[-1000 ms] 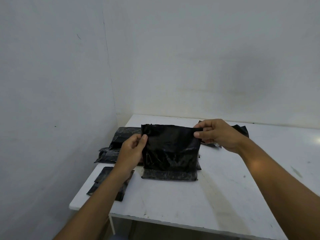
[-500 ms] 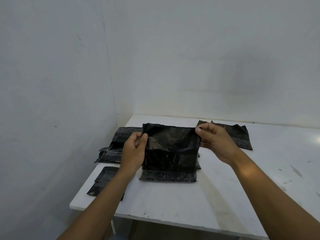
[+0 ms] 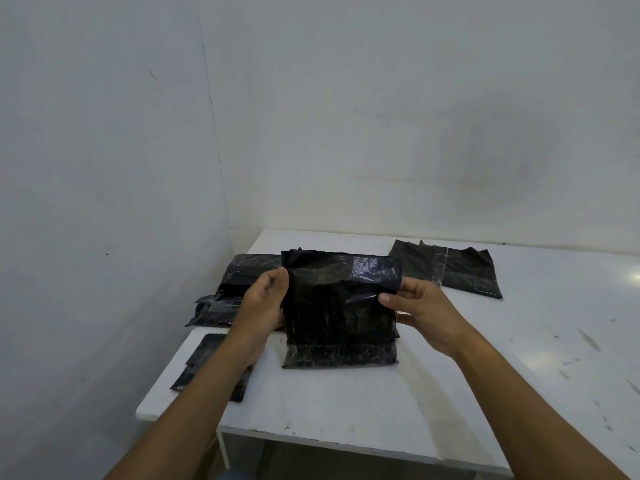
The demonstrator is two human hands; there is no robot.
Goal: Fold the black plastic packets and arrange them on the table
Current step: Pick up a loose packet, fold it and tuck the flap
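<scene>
A black plastic packet [image 3: 337, 313] stands over the white table [image 3: 346, 403], its lower edge resting on the surface and its top strip bent forward. My left hand [image 3: 265, 299] pinches its upper left edge. My right hand [image 3: 420, 306] grips the right edge just under the bent top strip. A pile of black packets [image 3: 239, 282] lies behind my left hand at the table's left side. Flat packets [image 3: 457, 268] lie at the back right. Another flat packet [image 3: 204, 355] sits near the front left corner, partly under my left forearm.
The table stands in a corner, with white walls at the left and behind it. Its front edge [image 3: 311, 434] runs close to me. Scuff marks dot the bare right part of the top [image 3: 571, 358].
My right hand has slid down from the packet's top right corner to its right edge, and the top strip now bends forward. The flat packets at the back right have come into view.
</scene>
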